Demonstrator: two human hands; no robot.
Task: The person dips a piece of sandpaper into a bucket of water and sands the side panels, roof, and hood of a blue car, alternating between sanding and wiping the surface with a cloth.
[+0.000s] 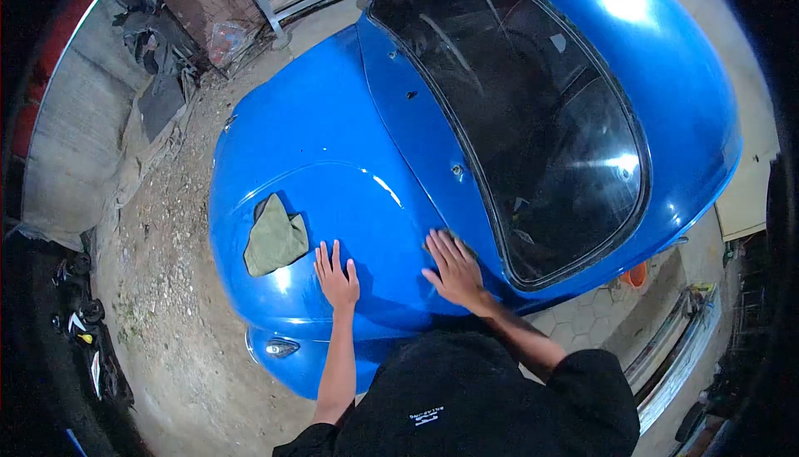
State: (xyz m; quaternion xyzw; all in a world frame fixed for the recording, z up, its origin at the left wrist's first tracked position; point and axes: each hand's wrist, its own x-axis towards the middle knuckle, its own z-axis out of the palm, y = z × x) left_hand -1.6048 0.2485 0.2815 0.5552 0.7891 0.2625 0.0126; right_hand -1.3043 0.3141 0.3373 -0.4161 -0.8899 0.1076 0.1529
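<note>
In the head view, a glossy blue car hood [291, 136] curves below both hands. My left hand [339, 280] lies flat on it, fingers stretched out and nothing in them. Left of that hand rests a crumpled olive-green cloth [276, 239], apart from the fingers. My right hand [456, 274] presses down near the hood's rear edge, close to the windshield [533, 124]. A dark greenish edge, seemingly a folded cloth [472, 250], shows from under its fingers; the palm hides most of it.
The blue roof [616, 16] rises at upper right. A turn-signal lamp [282, 347] sits on the near fender. Gravelly ground [162, 282] lies to the left, with a concrete wall [79, 116] beyond. An orange bucket [635, 275] and long metal strips [682, 357] are at right.
</note>
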